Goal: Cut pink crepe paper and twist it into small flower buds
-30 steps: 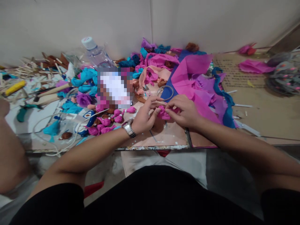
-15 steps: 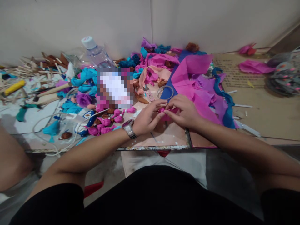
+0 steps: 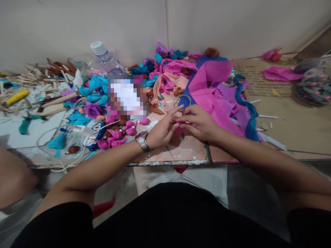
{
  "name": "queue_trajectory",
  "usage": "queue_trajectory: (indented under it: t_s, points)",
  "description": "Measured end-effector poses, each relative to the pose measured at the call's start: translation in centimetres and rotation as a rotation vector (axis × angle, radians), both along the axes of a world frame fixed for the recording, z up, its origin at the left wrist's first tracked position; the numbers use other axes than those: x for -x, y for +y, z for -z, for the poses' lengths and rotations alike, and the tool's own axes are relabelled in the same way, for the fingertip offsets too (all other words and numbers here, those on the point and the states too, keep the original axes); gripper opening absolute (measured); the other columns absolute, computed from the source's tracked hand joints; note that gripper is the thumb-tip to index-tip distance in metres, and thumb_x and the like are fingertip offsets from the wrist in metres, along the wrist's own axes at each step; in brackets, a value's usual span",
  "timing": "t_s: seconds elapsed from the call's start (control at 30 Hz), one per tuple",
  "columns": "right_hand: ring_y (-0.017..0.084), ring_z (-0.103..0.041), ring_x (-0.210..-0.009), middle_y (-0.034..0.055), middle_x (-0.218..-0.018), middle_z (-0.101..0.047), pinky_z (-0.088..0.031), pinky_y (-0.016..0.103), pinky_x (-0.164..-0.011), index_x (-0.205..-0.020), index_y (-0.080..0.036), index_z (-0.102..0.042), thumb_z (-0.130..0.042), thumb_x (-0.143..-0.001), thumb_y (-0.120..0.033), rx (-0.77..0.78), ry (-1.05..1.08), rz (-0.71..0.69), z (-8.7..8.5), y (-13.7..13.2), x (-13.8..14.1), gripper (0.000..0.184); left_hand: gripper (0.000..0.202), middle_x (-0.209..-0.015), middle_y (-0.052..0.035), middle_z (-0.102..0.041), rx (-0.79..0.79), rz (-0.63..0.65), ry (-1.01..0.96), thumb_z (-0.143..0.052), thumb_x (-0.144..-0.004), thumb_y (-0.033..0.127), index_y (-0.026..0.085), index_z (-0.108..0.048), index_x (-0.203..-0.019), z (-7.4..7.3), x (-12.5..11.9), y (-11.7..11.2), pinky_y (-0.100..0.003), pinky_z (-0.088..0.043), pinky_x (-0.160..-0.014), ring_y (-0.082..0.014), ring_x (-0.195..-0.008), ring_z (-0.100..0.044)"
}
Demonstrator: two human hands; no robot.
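Both hands meet over the front of the table around a small piece of pink crepe paper (image 3: 184, 123), mostly covered by fingers. My left hand (image 3: 163, 130), with a metal watch on its wrist, pinches the paper between thumb and fingers. My right hand (image 3: 201, 124) closes its thumb and fingertips on the same paper from the other side. Just beyond the fingers lie a wire ring (image 3: 190, 100) and small pink-handled thread snips (image 3: 163, 102). Wide sheets of pink crepe paper (image 3: 214, 93) spread to the right. Several tied pink paper buds (image 3: 113, 139) rest left of the watch.
A capped clear bottle (image 3: 107, 58) stands at the back left. Wooden sticks (image 3: 38, 74), a yellow-handled tool (image 3: 17, 97) and a white cable (image 3: 53, 129) lie on the left. Brown cardboard (image 3: 289, 120) covers the right side. At far left is another person's limb (image 3: 15, 179).
The fingers of both hands have shifted around the pink paper. My right fingers now reach further left across it, and less of the paper shows.
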State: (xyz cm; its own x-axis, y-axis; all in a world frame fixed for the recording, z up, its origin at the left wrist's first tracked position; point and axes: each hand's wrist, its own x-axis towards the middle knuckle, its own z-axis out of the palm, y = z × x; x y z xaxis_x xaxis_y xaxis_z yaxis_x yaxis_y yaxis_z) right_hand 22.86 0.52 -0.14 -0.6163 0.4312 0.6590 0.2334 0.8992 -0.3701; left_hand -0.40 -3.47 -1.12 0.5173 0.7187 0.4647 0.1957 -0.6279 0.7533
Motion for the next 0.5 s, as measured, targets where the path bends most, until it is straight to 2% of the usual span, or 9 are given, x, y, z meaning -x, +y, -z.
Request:
queue_trajectory:
  t_s: [0.13,0.2,0.3,0.4,0.5]
  points:
    - [0.027,-0.066,-0.104,0.0096,-0.110,-0.070,-0.053,0.047,-0.091,-0.118,-0.024,-0.074,-0.061,-0.111,-0.041,0.058,-0.006,-0.021,-0.3,-0.2,0.1,0.022,0.068,-0.146,-0.0180,-0.067,0.123,0.035,-0.080,-0.058,-0.111,0.046,0.026,-0.031,-0.170,-0.1,-0.3,-0.2,-0.043,-0.059,-0.104,-0.0280,-0.124,-0.072]
    - [0.028,-0.068,-0.107,0.0104,-0.113,-0.072,-0.054,0.048,-0.094,-0.118,-0.024,-0.071,-0.060,-0.111,-0.042,0.086,0.031,-0.015,-0.5,-0.2,0.0,0.022,0.063,-0.134,-0.0145,-0.070,0.189,0.007,-0.150,-0.062,-0.109,0.048,0.026,-0.038,-0.163,-0.2,-0.4,-0.2,-0.040,-0.058,-0.101,-0.0257,-0.121,-0.071]
    - [0.028,-0.070,-0.105,0.0088,-0.109,-0.074,-0.055,0.046,-0.093,-0.117,-0.025,-0.069,-0.062,-0.110,-0.045,0.102,0.122,0.035,-0.9,-0.2,-0.1,0.022,0.045,-0.116,-0.0078,-0.068,0.250,-0.134,-0.276,-0.071,-0.102,0.055,0.024,-0.057,-0.133,-0.5,-0.5,0.1,-0.033,-0.056,-0.091,-0.0200,-0.105,-0.068]
    - [0.027,-0.071,-0.102,0.0072,-0.107,-0.076,-0.056,0.045,-0.093,-0.114,-0.026,-0.069,-0.063,-0.109,-0.044,0.110,0.188,0.115,-1.2,-0.2,-0.3,0.019,0.046,-0.093,-0.0025,-0.063,0.374,-0.243,-0.328,-0.077,-0.096,0.064,0.021,-0.062,-0.099,-1.0,-0.6,0.3,-0.028,-0.051,-0.075,-0.0142,-0.081,-0.059]
    - [0.027,-0.072,-0.100,0.0061,-0.106,-0.077,-0.057,0.046,-0.092,-0.112,-0.027,-0.069,-0.064,-0.108,-0.049,0.133,0.203,0.165,-1.3,-0.4,-0.4,0.023,0.050,-0.077,-0.0010,-0.063,0.562,-0.225,-0.345,-0.080,-0.092,0.067,0.019,-0.066,-0.089,-1.3,-0.7,0.2,-0.027,-0.048,-0.067,-0.0126,-0.069,-0.056]
